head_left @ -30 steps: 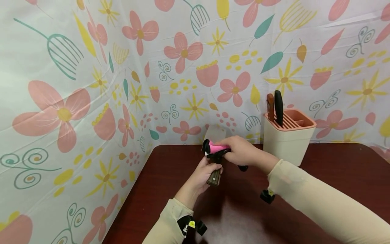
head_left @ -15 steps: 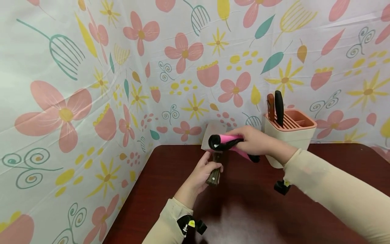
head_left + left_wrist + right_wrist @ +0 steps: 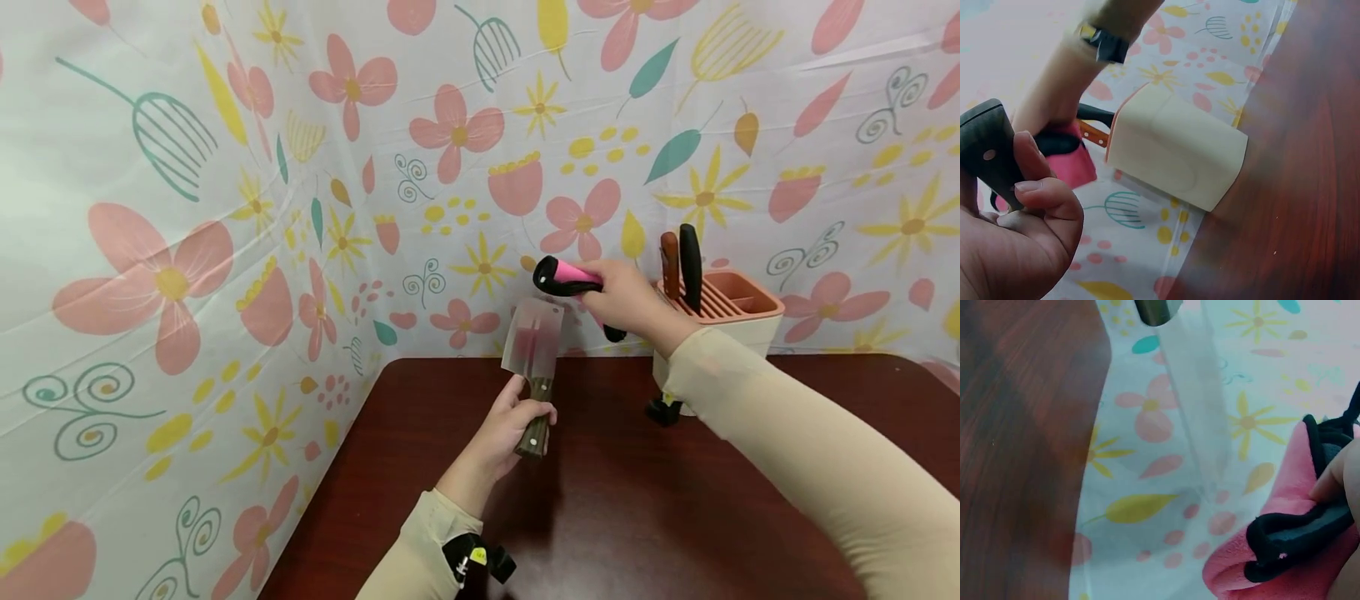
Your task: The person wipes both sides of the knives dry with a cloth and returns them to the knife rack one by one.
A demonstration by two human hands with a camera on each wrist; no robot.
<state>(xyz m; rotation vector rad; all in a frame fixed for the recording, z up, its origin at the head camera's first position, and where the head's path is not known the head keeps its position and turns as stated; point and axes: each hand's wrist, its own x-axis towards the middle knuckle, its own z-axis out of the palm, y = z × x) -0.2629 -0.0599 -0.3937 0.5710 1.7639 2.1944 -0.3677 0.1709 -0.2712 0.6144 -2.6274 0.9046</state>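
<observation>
My left hand (image 3: 506, 429) grips the wooden handle (image 3: 534, 440) of a cleaver, whose wide blade (image 3: 531, 340) points up and away in the head view. In my right hand (image 3: 628, 298) is a folded pink cloth (image 3: 573, 275) with black edging, up and to the right of the blade. The right wrist view shows that cloth (image 3: 1285, 506) bunched between thumb and fingers, apart from the blade (image 3: 1194, 406). Curled fingers and thumb hold the dark handle (image 3: 990, 150) in the left wrist view.
A cream knife holder (image 3: 738, 337) with an orange slotted top stands at the back right, partly behind my right forearm. A brown-handled knife (image 3: 670, 265) and a black-handled knife (image 3: 691, 267) stand in it. Flowered cloth walls (image 3: 450, 208) border the dark red table (image 3: 660, 500).
The right hand has carried the pink cloth off the base of the blade, first right, then upward, uncovering the blade. My left hand keeps the cleaver nearly still.
</observation>
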